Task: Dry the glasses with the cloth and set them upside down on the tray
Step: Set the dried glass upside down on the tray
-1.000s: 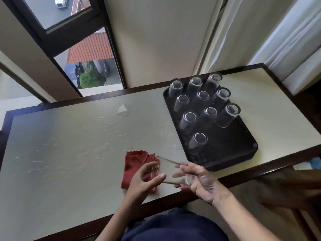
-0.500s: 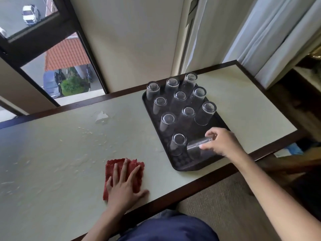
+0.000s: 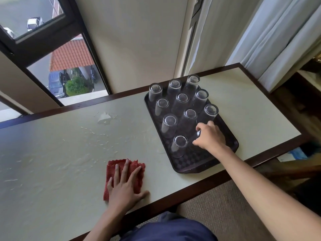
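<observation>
Left hand (image 3: 125, 186) lies flat, fingers spread, on the red waffle-weave cloth (image 3: 122, 164), front of the pale table (image 3: 69, 153). Right hand (image 3: 211, 138) grips a clear drinking glass (image 3: 198, 133) (mostly hidden) over the dark plastic tray (image 3: 191, 164), next to ten upturned clear glasses (image 3: 169, 125).

Both arms out, one grip flat, one curled.
The left grip (image 3: 124, 185) lies palm down, fingers straight and spread, thumb out to the side, its forearm bent in close. The bare right arm reaches forward almost straight; the right grip (image 3: 210, 138) is knuckles up, fingers curled round a glass (image 3: 198, 133).
</observation>
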`<state>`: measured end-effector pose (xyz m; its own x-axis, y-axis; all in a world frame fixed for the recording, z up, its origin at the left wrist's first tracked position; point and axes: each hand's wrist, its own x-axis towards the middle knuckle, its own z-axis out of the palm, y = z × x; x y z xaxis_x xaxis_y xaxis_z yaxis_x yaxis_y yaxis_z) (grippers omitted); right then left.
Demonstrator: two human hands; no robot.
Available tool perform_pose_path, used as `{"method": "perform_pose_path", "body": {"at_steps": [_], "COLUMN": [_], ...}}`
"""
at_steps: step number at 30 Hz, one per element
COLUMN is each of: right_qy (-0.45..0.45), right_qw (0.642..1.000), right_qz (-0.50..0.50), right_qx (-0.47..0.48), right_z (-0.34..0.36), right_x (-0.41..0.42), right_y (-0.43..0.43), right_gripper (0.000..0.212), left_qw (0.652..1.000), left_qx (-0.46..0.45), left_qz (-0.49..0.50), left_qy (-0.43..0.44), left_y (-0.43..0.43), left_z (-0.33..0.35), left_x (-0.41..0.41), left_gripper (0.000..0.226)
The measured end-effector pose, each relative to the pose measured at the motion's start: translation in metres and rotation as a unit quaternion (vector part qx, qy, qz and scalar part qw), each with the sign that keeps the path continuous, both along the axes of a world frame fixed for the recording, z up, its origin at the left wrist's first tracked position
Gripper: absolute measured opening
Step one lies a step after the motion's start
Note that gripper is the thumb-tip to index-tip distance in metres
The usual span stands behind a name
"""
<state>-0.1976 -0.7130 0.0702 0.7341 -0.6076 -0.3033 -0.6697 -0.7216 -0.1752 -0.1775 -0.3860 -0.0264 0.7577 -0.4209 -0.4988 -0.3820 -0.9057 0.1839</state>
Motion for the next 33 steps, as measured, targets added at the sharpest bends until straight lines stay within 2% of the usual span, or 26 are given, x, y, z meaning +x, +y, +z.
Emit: {"method": "perform_pose_path", "body": {"at_steps": [4,12,17,19,22,27,30,32,33], "right_qy": [-0.024,-0.114,-0.15,-0.172,-0.216,-0.324,-0.351,-0.319,-0.297], "right_qw": [1.0,0.992,0.986,0.981,0.973,0.938,0.933,0.943,0.946], "right_qz": [-0.005,-0.032,-0.075,-0.092,-0.076,0.014,0.047,0.095,0.129], "right_qx": [-0.013,-0.03,0.015,0.015,-0.036,-0.124,-0.06,0.001,0.024], "right_z": [-0.007,-0.02,-0.014,-0.01,-0.004,0.005,0.008,0.003,-0.002], "right_x": [-0.003,-0.019,-0.02,-0.022,-0.026,-0.026,-0.019,-0.014,-0.01], "right_y": [0.003,0.016,0.019,0.023,0.037,0.077,0.105,0.124,0.134], "right_gripper": [0.051,0.083,0.092,0.089,0.076,0.047,0.036,0.029,0.026], "left_qw": [1.0,1.0,1.0,1.0,0.999,0.992,0.964,0.919,0.908], "left_qx": [0.0,-0.008,-0.01,-0.014,-0.03,-0.087,-0.222,-0.318,-0.329], "left_qz": [0.001,0.006,0.007,0.008,0.013,0.038,0.126,0.228,0.259], "left_qy": [-0.002,-0.004,-0.005,-0.005,0.001,0.081,0.077,0.04,0.011], "left_y": [0.0,0.001,0.001,0.001,0.002,0.0,0.01,0.027,0.037], "left_z": [0.0,-0.003,-0.005,-0.007,-0.007,0.006,0.015,0.016,0.014], "left_x": [0.0,0.0,0.0,0.0,0.0,0.011,0.014,0.007,0.002], "left_gripper": [0.095,0.096,0.096,0.097,0.098,0.102,0.097,0.078,0.066]}}
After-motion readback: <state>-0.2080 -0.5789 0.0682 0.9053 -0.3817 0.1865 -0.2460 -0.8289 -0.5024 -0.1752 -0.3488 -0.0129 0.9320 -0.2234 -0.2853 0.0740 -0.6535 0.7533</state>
